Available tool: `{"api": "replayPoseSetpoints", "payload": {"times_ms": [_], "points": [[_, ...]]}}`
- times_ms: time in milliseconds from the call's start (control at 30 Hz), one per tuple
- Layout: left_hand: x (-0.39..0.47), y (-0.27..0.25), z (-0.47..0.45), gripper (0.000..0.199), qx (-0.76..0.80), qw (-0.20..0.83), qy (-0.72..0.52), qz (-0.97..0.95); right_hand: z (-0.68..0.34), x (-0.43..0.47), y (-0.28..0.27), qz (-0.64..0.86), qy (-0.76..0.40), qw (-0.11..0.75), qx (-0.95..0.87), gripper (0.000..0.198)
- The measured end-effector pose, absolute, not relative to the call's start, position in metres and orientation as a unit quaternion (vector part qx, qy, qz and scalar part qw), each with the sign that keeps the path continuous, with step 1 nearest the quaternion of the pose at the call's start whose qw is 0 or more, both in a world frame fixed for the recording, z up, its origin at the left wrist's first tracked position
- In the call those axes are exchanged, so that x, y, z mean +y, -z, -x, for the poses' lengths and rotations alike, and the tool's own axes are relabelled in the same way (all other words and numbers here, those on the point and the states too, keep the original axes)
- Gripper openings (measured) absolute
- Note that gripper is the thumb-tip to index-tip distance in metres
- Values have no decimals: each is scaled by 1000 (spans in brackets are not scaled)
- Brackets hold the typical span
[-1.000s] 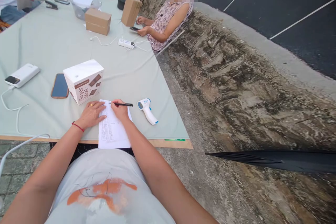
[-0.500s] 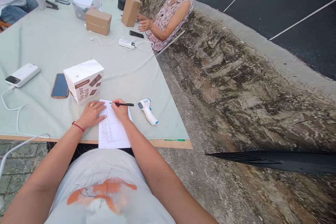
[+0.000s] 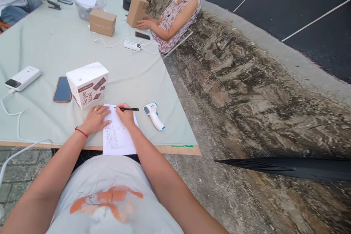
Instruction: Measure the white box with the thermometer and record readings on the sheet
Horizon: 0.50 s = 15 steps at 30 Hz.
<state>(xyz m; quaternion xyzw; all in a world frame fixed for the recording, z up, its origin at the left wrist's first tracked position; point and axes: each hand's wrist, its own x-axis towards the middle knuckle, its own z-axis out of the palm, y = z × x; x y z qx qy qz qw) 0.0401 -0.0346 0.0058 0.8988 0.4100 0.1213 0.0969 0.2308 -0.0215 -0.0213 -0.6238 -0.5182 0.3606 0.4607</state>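
A printed sheet of paper (image 3: 118, 137) lies at the near edge of the table (image 3: 55, 44), which has a pale green cloth over it. My left hand (image 3: 95, 119) rests flat on the sheet's left side, fingers spread, a ring on one finger. My right hand (image 3: 125, 115) grips a black pen (image 3: 128, 109), held nearly level over the top of the sheet. A white and blue infrared thermometer (image 3: 154, 115) lies just right of that hand. A white "Super Meal" box (image 3: 87, 84) stands just beyond my left hand.
A phone (image 3: 62, 89) and a white power bank (image 3: 22, 78) with a cable lie at the left. Two cardboard boxes (image 3: 102, 22), a power strip (image 3: 132, 45) and another phone (image 3: 142, 35) sit further off. Other people sit around the table. A stone wall runs along the right.
My hands and the pen have stayed put. The person at the far right put their phone on the table and moved a hand toward the upright cardboard box.
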Motion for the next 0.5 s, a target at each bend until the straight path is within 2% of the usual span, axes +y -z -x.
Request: {"api": "replayPoseSetpoints", "payload": {"times_ms": [500], "points": [[-35, -4, -40, 47, 408, 93, -124, -900, -231, -22, 21, 618, -364, 471, -514, 12]]}}
